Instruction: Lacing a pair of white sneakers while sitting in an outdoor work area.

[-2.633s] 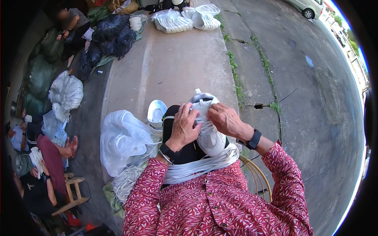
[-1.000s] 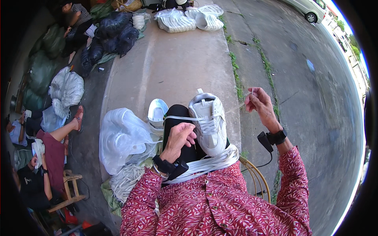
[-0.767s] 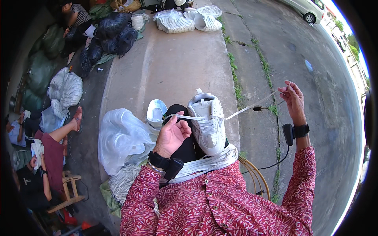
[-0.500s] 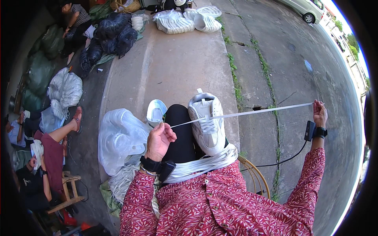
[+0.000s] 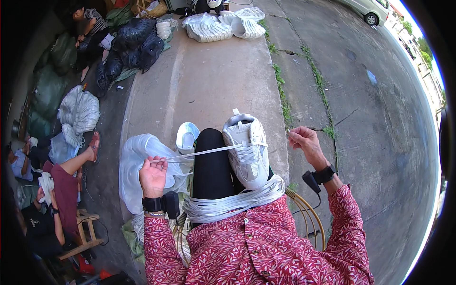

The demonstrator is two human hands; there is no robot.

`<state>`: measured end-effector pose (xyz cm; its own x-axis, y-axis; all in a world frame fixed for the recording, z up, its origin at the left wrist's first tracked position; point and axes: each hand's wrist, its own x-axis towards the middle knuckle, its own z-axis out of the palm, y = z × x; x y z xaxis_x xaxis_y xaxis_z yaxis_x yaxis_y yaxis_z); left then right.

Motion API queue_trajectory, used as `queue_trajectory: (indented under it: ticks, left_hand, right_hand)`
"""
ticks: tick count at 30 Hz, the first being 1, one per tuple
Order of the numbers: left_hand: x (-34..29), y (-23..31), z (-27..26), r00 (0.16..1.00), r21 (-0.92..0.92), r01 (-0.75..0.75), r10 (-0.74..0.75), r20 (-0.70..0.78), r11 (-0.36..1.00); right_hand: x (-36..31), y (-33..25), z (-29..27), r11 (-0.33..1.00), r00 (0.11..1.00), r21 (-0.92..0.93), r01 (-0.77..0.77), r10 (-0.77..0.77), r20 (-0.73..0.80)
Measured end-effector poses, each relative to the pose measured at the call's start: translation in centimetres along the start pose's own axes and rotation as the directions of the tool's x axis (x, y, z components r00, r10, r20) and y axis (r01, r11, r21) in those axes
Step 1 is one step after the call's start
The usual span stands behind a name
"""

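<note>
A white and grey sneaker (image 5: 252,175) rests on my lap, toe toward me, with laces across its front. From it a flat white shoelace (image 5: 199,153) stretches left over my black-clad knee to my left hand (image 5: 153,176). That hand is palm up, its fingers closed on the strand. To the right of the shoe, my right hand (image 5: 306,142) is raised in a pinch, apart from the shoe. A small white tip, like a lace end, shows at its fingertips. A bundle of white laces (image 5: 232,202) lies across my lap.
Left of my knee are a translucent plastic bag (image 5: 135,159) and a second white shoe (image 5: 187,137), partly hidden. A rattan chair arm (image 5: 311,213) curves at my right. Shoe stacks (image 5: 206,27) stand ahead. Other people sit at left, one handling a white item (image 5: 46,185).
My left hand has moved left, drawing the lace out over my knee. My right hand has come in from far right toward the shoe, and the long strand there is gone.
</note>
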<state>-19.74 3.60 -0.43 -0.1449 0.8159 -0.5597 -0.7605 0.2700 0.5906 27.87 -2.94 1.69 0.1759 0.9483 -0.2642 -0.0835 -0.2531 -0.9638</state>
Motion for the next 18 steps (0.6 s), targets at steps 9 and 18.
queue_trajectory:
  ticks: [9, 18]
  left_hand:
    - [3.7, 8.0, -15.9, 0.913, -0.201, -0.193, 0.101, -0.395, 0.96]
    - [3.2, 1.5, -10.3, 0.777, 0.522, -0.268, 0.502, -0.38, 0.81]
  right_hand:
    - [1.1, 0.7, 8.6, 0.991, 0.987, -0.125, 0.039, -0.019, 0.16]
    - [1.7, -0.4, 9.4, 0.737, 0.92, -0.549, 0.393, -0.322, 0.225]
